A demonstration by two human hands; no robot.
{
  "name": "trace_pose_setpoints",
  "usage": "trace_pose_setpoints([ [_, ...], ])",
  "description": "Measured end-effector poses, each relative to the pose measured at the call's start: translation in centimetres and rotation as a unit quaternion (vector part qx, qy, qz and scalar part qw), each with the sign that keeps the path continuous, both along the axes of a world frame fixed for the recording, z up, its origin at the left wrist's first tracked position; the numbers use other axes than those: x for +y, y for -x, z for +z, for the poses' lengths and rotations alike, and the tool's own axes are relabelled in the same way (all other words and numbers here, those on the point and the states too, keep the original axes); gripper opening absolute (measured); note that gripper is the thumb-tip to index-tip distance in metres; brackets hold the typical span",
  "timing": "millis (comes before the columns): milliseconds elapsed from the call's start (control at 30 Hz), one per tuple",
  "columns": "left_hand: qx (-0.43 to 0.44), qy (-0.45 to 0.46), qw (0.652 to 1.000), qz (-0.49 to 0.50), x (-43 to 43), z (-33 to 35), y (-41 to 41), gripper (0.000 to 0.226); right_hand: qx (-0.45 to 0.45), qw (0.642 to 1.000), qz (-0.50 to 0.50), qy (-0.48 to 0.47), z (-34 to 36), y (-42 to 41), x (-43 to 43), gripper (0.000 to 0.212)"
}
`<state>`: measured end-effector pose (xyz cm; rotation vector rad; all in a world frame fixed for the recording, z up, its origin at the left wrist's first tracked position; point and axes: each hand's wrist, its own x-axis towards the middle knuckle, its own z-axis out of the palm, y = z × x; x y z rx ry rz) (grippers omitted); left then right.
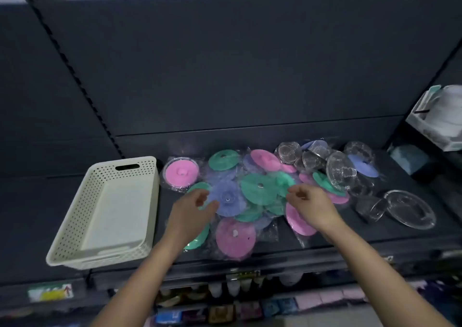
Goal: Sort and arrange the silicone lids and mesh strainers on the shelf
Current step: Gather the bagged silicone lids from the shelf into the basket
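Silicone lids piled on shelf, mesh strainers at their 2 o'clock, basket at 9. Left hand half-curled at purple lid, grip unclear in blur. Right hand loosely curled, holding nothing.

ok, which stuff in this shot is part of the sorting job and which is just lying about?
Job: silicone lids piled mid-shelf; mesh strainers to their right; cream basket at left, probably for sorting.
Lying about: white boxed goods at far right; teal bundle below them; packets on the lower shelf.
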<state>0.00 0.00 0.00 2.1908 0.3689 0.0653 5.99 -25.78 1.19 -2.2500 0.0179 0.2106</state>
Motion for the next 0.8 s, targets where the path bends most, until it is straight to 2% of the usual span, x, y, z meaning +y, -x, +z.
trace_pose_setpoints([
  [100, 0.037, -0.049, 0.998, 0.011, 0.6, -0.9, -1.4, 0.054, 0.044, 0.998, 0.014, 0.053, -0.7, -1.4, 0.6, 0.051],
  [200, 0.104, -0.092, 0.990, 0.037, 1.4, -2.1, -2.7, 0.084, 0.083, 0.996, 0.004, 0.040, -1.4, -2.2, 1.2, 0.071],
  [300, 0.154, 0.001, 0.987, 0.054, 2.4, -3.6, -3.6, 0.098, 0.129, 0.991, -0.031, 0.020, -2.5, -3.3, 1.8, 0.077],
  [433, 0.128, 0.081, 0.987, 0.056, 2.5, -4.4, -4.5, 0.091, 0.139, 0.987, -0.033, 0.070, -4.7, -4.9, 2.5, 0.105],
  [500, 0.139, 0.076, 0.987, 0.037, 2.0, -4.5, -4.9, 0.097, 0.144, 0.984, -0.023, 0.100, -4.8, -4.8, 2.8, 0.100],
  [600, 0.176, -0.043, 0.983, 0.001, 0.8, -4.7, -5.2, 0.114, 0.124, 0.984, -0.011, 0.127, -4.3, -4.2, 3.1, 0.082],
  [667, 0.183, -0.089, 0.979, -0.005, 0.2, -4.8, -5.2, 0.111, 0.123, 0.983, -0.010, 0.135, -4.3, -4.2, 2.9, 0.076],
  [733, 0.172, -0.079, 0.982, 0.006, 0.2, -4.7, -5.2, 0.112, 0.130, 0.980, -0.013, 0.148, -4.2, -4.1, 2.7, 0.085],
  [800, 0.157, -0.030, 0.987, 0.022, 0.5, -5.0, -5.4, 0.119, 0.136, 0.980, -0.019, 0.147, -4.7, -4.5, 2.5, 0.105],
])
